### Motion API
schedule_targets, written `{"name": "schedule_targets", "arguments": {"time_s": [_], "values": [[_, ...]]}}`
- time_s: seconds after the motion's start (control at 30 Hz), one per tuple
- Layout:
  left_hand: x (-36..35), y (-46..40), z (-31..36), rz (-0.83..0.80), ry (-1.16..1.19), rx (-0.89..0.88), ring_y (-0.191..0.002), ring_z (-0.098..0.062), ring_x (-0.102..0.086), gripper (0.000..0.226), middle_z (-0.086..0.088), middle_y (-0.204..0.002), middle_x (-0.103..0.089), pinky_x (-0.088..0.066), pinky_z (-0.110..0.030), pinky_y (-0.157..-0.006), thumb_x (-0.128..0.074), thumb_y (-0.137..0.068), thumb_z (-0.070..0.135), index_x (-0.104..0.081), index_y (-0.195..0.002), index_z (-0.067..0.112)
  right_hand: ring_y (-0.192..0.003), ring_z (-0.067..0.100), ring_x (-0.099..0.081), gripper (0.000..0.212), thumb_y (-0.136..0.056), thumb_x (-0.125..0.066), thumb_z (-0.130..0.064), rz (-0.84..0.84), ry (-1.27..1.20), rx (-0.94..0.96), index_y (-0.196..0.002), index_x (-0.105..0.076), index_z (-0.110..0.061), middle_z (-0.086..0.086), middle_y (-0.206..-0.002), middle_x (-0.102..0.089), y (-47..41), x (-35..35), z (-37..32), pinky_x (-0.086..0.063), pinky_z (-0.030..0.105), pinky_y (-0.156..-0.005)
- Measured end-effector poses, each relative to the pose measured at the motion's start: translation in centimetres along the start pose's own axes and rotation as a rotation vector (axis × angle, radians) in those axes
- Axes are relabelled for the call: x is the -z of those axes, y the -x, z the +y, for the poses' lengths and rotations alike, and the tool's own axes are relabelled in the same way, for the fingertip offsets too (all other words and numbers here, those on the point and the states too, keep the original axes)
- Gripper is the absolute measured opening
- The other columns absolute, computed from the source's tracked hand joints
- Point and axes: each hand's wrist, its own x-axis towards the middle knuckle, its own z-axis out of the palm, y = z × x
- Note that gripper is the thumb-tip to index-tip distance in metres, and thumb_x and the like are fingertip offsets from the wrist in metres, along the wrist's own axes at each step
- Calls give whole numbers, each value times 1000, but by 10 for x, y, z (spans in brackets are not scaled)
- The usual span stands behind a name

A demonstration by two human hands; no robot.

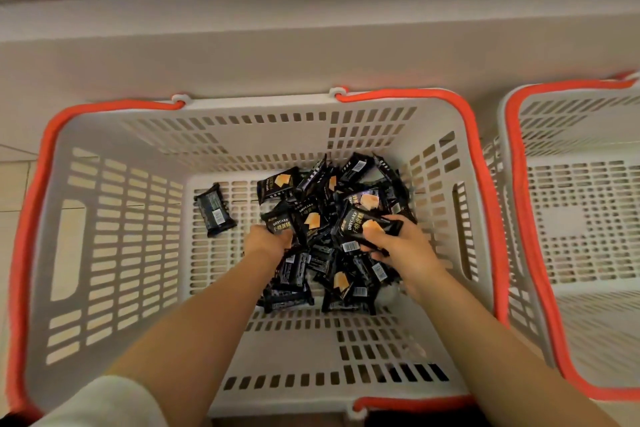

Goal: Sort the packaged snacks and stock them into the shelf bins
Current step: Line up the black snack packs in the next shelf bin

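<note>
Black glossy foil snack packets (329,229) heaped in grey slotted plastic basket (114,218). Left hand (266,241) and right hand (394,243) each grip packets. Likely light, slippery, crushable; hold across middles.

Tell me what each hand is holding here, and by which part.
The right hand grips a black snack packet by its right end. The left hand is curled into the pile of packets, grasping some; the exact hold is hidden.
</note>
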Motion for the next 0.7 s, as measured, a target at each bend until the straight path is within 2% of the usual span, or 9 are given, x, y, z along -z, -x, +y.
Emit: {"name": "schedule_targets", "arguments": {"time_s": [0.07,0.2,0.33,0.4,0.47,0.53,0.57,0.63,0.7], "values": [[1,4,0,-29,82,-10,-85,-24,-53,38,-11,-102,-61,-42,-33,-73,-63,-88,26,-53,-114,0,-70,17,-68,6,-89,-62,-13,-12,-100,-78,-94,-58,-15,5,-88,-68,0,-4,5,-54,25,-63],[8,17,-7,-19,148,-183,-78,-17,-54,32,-8,-97,-60,-39,-27,-61,-63,-88,22,-48,-112,7,-84,28,-70,4,-90,-58,-7,-32,-207,-210,-94,-56,-8,17,-105,-64,-3,-15,13,-56,33,-70],[12,35,-11,-157,338,-215,-86,-14,-56,27,-4,-102,-61,-41,-27,-71,-50,-92,14,-48,-118,13,-84,27,-70,12,-92,-55,-5,-111,-445,-276,-104,-54,-4,19,-102,-66,-3,-35,16,-56,32,-68],[10,43,-9,-272,398,-179,-86,-13,-58,21,0,-99,-61,-46,-29,-74,-40,-97,14,-49,-115,20,-88,20,-68,8,-92,-56,-9,-139,-254,-231,-100,-58,-9,13,-103,-66,-5,-47,20,-54,26,-68],[11,48,-8,-345,476,-152,-89,-13,-60,19,1,-100,-62,-50,-28,-72,-35,-101,22,-51,-109,23,-84,13,-65,6,-94,-55,-17,-118,5,-178,-92,-60,-13,7,-100,-66,-8,-56,26,-54,22,-65],[13,49,-11,-380,489,-158,-98,-14,-60,25,-1,-107,-63,-50,-31,-77,-35,-100,36,-52,-112,22,-72,12,-62,19,-93,-56,-26,-96,240,-88,-79,-58,-13,7,-89,-65,-9,-62,28,-54,30,-70],[14,48,-13,-365,446,-177,-100,-15,-60,27,-2,-109,-62,-50,-33,-82,-39,-98,39,-52,-113,21,-67,13,-59,26,-92,-56,-29,-110,407,9,-73,-55,-12,7,-80,-62,-9,-64,29,-53,33,-70],[18,44,-18,-304,364,-221,-98,-16,-59,25,-2,-106,-61,-48,-35,-87,-51,-94,36,-55,-111,20,-56,12,-47,38,-92,-55,-36,-178,779,235,-62,-47,-14,2,-62,-50,-10,-68,27,-42,31,-57],[23,39,-21,-263,352,-224,-100,-20,-59,28,-5,-107,-61,-47,-40,-92,-57,-91,33,-56,-113,16,-58,13,-48,39,-94,-48,-42,-183,1036,421,-65,-52,-16,-2,-64,-50,-10,-73,25,-41,31,-55]]}}
